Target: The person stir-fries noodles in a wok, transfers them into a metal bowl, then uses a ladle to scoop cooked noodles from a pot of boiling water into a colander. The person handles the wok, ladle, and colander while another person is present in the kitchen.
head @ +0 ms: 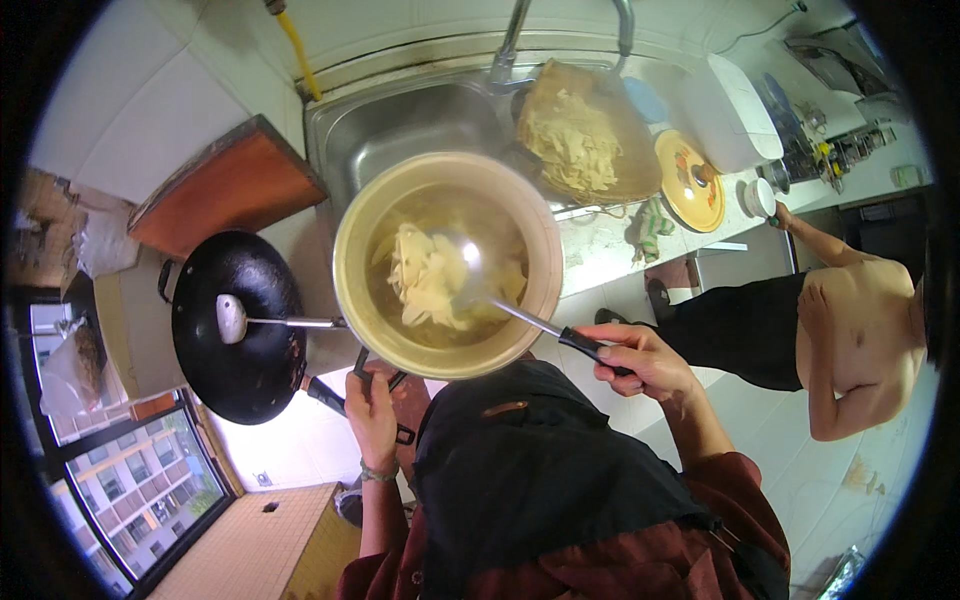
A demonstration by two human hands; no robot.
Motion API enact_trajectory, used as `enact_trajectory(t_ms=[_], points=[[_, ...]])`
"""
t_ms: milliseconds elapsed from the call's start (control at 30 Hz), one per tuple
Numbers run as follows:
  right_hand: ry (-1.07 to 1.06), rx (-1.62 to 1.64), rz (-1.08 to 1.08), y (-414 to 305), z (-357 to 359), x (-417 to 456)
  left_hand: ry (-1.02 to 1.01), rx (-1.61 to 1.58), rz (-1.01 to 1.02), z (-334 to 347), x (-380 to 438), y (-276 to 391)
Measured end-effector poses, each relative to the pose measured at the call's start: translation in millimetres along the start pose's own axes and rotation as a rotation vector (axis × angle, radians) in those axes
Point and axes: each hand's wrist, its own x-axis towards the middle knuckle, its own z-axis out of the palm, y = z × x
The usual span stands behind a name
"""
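Observation:
My right hand (643, 361) grips the black handle of a metal ladle or skimmer (525, 316). Its head lies in a large light-coloured metal pot (541, 259), where pale flat slices (426, 277) sit in cloudy liquid. At the pot's near left side, my left hand (372, 414) is closed around a black loop handle that appears to be the pot's. The black handle (326, 394) of a wok (247, 379) passes behind that hand. More pale slices (577, 142) lie in a woven basket (639, 161) beyond the pot.
A second ladle (232, 319) lies across the wok. Behind the pot is a steel sink (405, 112) with a faucet (504, 64). On the right counter are a yellow lid (694, 206), a striped cloth (654, 231) and a white cup (759, 198). Another person (855, 337) stands at right, a hand near the cup.

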Motion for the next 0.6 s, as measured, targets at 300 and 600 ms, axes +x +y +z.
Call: enact_trajectory(t_ms=[300,600], points=[[-0.056,0.388,-0.237,-19.7,-48.7,-37.4,0.004,0.003,-0.006,-0.7,-0.9,-2.6],[0.940,-0.770,-0.855,4.1,-124.3,45.3,0.045,-0.010,-0.011,8.3,-1.5,1.7]])
